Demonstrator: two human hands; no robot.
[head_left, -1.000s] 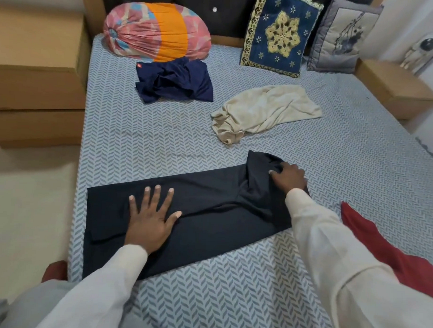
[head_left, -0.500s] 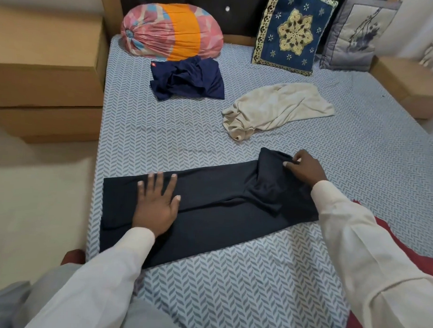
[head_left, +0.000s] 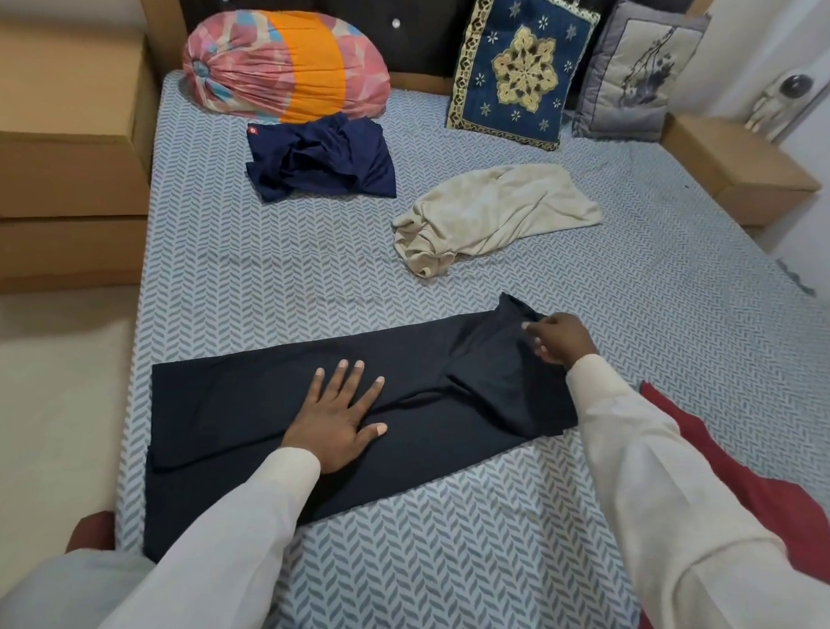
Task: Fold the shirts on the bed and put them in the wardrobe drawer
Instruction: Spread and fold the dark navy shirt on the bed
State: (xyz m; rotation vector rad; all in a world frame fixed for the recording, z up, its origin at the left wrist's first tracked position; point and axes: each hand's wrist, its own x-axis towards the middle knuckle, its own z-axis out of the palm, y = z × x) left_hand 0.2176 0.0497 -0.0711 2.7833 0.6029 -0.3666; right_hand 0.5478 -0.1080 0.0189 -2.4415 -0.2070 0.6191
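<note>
Chevron-sheeted bed (head_left: 441, 574), dark shirt (head_left: 240, 416) across it, cushions (head_left: 520, 73) against headboard (head_left: 427, 42)

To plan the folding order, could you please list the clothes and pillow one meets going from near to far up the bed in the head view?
Flattened black shirt → cream shirt → crumpled navy shirt → pink-and-orange bolster.

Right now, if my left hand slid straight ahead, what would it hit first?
Your left hand meets only flat navy shirt, bare herringbone bedsheet, then probably the crumpled beige shirt; depth unclear.
</note>
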